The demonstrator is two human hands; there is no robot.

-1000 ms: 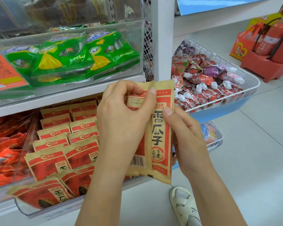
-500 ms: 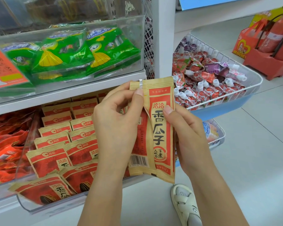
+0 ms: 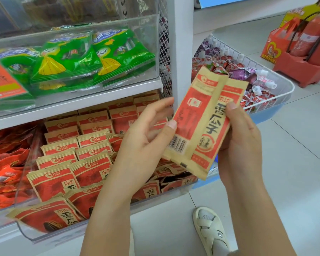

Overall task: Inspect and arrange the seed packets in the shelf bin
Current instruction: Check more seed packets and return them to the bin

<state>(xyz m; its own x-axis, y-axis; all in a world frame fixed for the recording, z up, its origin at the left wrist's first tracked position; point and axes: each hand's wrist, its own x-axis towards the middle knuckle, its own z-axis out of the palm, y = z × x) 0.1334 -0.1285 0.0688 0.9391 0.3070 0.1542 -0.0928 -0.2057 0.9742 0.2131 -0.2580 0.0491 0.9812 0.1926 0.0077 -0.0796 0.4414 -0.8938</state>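
While the right hand (image 3: pixel 242 143) closes its grip on a tan-and-red seed packet (image 3: pixel 203 124) — thumb across the printed front, fingers curled behind the right edge — the left hand (image 3: pixel 146 145) is loose, fingers relaxed and spread. Its thumb tip rests against the packet's left edge just above the barcode; whether the other left fingers touch the packet cannot be told.

The packet is held upright and tilted, its top leaning to the right, in the air in front of the white shelf post (image 3: pixel 181 52). It looks folded lengthwise, or may be two packets overlapped; the picture does not settle which. It sits above and to the right of the clear shelf bin (image 3: pixel 103 228), where rows of matching packets (image 3: pixel 76 150) stand in overlapping ranks.

Likely risks, as a judgement: with only one hand truly holding, the slick packet could slip and drop to the floor near the person's white shoe (image 3: pixel 211 231), or into the wire basket of small sweets (image 3: pixel 248 84) just behind it. Pushed back carelessly, it could knock the leaning front packets out of line — several at the bin's right side already lie askew.

Green snack bags (image 3: pixel 68 58) fill the bin on the shelf above.
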